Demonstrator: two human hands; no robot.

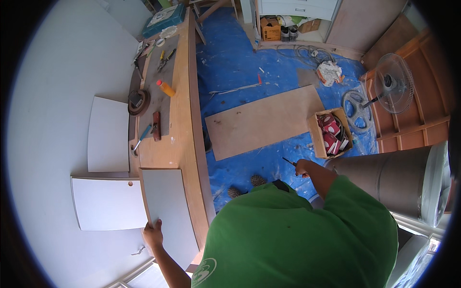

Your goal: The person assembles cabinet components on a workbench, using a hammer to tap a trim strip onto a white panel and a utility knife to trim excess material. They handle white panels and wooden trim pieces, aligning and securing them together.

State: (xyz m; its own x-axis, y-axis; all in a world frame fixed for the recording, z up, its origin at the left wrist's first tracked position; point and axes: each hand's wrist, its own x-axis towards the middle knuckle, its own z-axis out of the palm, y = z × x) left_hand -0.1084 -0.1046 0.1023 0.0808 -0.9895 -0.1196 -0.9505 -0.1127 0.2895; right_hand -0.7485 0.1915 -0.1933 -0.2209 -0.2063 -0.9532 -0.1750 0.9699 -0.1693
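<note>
My left hand [153,234] grips the left edge of a grey-faced flat panel [172,209], its thumb lying on the top face. That panel rests on the near end of the long wooden bench [186,129]. Out to my right, above the floor, my right hand [302,168] is closed around a thin dark tool [289,162] like a screwdriver; its tip points forward and left. Two white panels [110,134] [109,204] lean at the wall beside the bench, and the nearer one has a round hole near its upper right corner.
Along the bench lie a hammer [142,139], a wood plane [156,126], an orange bottle [165,88] and pliers [165,60]. A plywood sheet [261,122] covers part of the blue floor sheeting. To the right stand an open carton [317,137], a fan [391,84] and a large roll [384,175].
</note>
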